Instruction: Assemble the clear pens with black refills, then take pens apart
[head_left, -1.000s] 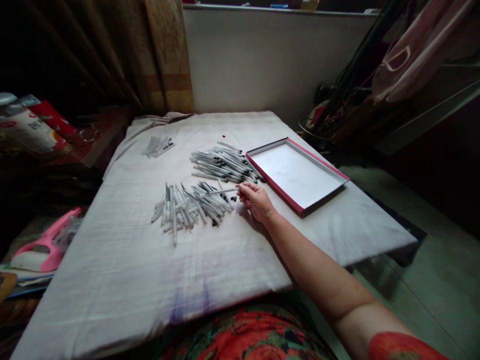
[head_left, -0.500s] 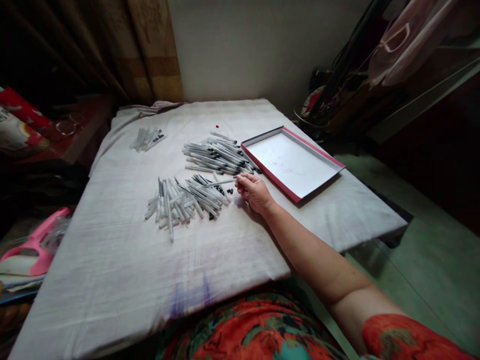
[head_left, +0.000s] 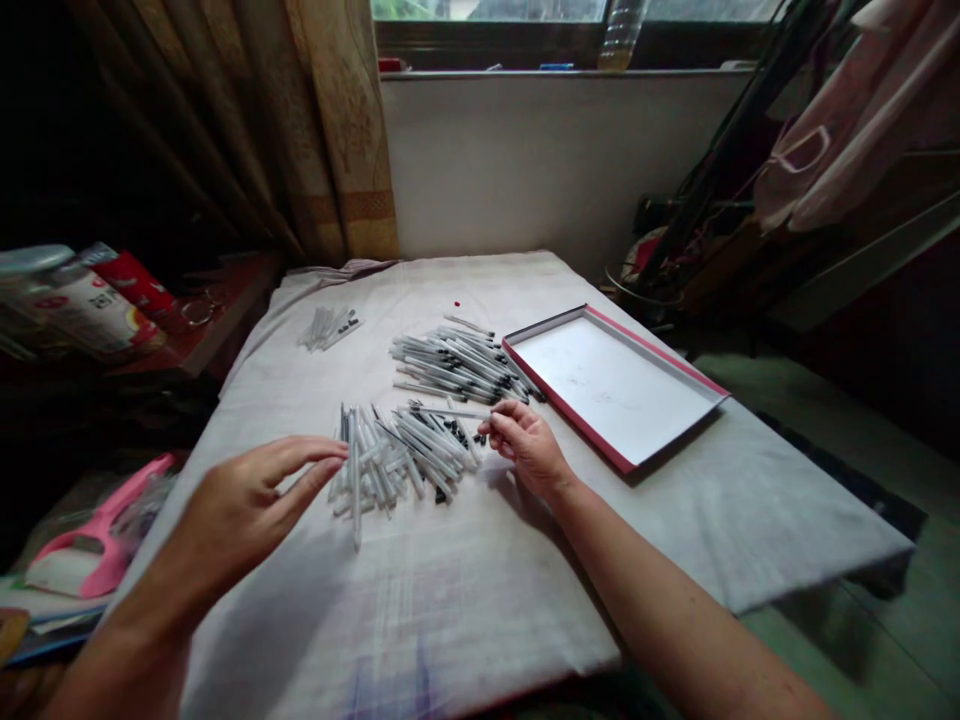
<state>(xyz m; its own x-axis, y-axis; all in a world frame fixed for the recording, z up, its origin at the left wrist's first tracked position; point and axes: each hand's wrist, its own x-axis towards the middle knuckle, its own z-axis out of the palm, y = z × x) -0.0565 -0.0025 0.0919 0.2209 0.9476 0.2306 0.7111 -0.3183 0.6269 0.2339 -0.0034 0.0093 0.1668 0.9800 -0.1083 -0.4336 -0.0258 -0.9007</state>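
Note:
My right hand (head_left: 529,445) pinches one end of a slim pen (head_left: 450,411), which points left over the near pile. That pile (head_left: 427,440) holds clear pen barrels, dark-tipped refills and small black caps. My left hand (head_left: 251,500) reaches in from the left, thumb and forefinger slightly apart. Its fingertips are beside a pale pen barrel (head_left: 355,490) on the pile's left edge, and I see nothing held between them. Behind lies a pile of black-ended pens (head_left: 450,362), close to the shallow box lid (head_left: 574,408).
A smaller group of clear tubes (head_left: 328,327) lies at the far left of the cloth-covered table (head_left: 300,600). A tiny red piece (head_left: 457,304) sits at the back. Jars (head_left: 82,300) and a pink-handled object (head_left: 105,540) are off the table's left side.
My left hand has come into view from the left and reached the near pile. My right hand still holds the pen over the pile. The view has tilted up, showing the window.

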